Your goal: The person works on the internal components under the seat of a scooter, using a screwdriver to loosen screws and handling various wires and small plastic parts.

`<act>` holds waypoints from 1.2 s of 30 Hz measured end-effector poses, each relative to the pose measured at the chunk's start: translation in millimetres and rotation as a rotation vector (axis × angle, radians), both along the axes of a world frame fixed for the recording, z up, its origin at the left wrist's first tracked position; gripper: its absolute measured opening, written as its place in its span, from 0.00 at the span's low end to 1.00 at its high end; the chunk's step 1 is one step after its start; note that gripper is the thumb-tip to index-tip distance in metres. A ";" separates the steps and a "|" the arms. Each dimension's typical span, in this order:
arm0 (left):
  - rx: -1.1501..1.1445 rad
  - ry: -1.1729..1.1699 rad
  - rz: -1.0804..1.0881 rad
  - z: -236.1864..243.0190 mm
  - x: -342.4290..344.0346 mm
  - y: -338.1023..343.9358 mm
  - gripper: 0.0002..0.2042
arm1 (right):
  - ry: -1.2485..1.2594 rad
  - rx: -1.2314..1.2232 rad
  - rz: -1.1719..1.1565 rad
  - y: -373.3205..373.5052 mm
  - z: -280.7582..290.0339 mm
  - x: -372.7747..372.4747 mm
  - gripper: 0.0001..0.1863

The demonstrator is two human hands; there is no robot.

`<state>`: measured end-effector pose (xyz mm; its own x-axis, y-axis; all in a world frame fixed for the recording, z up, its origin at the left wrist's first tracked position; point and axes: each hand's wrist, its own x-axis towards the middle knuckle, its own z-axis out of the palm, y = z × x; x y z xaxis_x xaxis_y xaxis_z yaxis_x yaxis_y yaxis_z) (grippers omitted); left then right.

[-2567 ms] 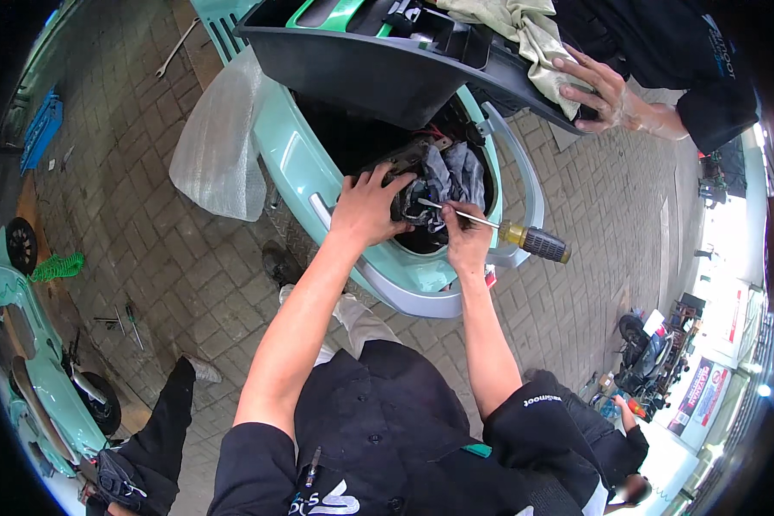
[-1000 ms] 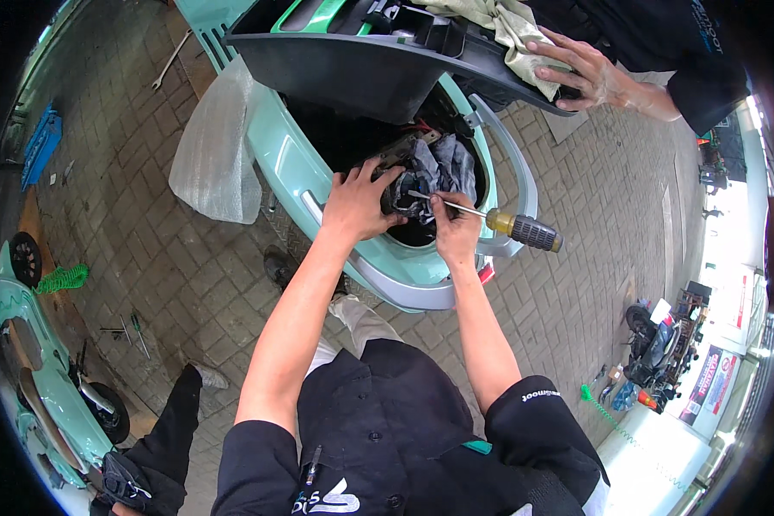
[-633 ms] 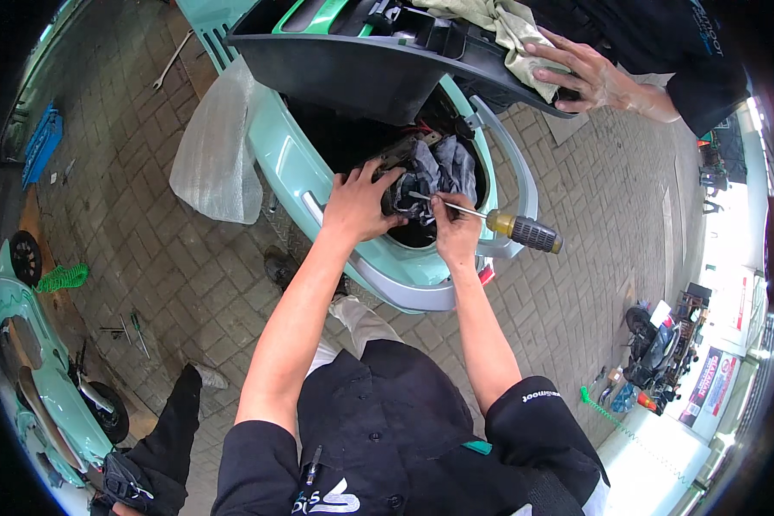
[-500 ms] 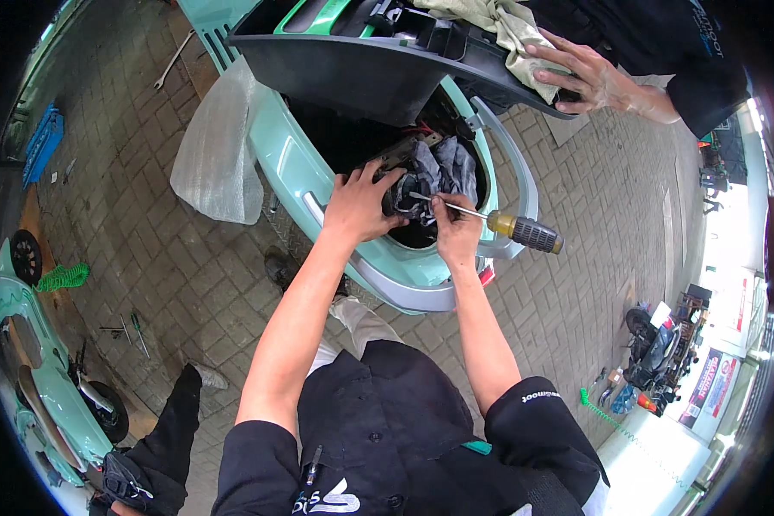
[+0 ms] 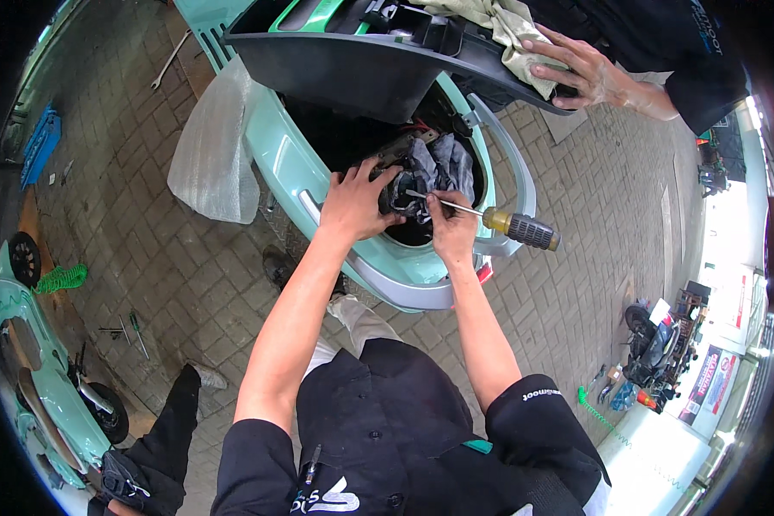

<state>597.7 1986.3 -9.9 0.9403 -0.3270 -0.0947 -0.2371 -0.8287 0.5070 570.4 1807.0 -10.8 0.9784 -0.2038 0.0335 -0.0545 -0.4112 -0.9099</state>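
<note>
In the glossy mint-green scooter body's (image 5: 275, 142) opening, the left hand (image 5: 350, 206) spreads over a blackened part (image 5: 396, 191) — crumpled grey cloth (image 5: 443, 162) beside it; the right hand (image 5: 452, 228) pinches the thin metal shaft of a yellow-and-black-handled screwdriver (image 5: 529, 230) — tip at that part.

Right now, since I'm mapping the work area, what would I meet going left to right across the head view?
Blue box, bubble wrap, left grip, right grip, yellow-and-black screwdriver handle, parked motorcycle.
</note>
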 end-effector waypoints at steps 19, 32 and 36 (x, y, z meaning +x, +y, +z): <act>0.008 -0.016 0.015 3.3 -1.1 -0.4 0.39 | -0.027 0.021 -0.006 -2.8 -0.5 0.5 0.06; 0.030 -0.011 -0.012 5.9 -2.1 -0.8 0.40 | 0.129 0.228 0.037 -12.7 -0.6 12.0 0.05; 0.063 0.023 -0.010 8.2 -1.1 -3.4 0.39 | 0.268 0.504 -0.034 -23.9 -2.6 16.3 0.07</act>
<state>596.6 1983.0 -1.7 0.9345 -0.3288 -0.1367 -0.2344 -0.8570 0.4590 586.7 1783.1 -13.4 0.9320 -0.1615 -0.3246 -0.3162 0.0758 -0.9457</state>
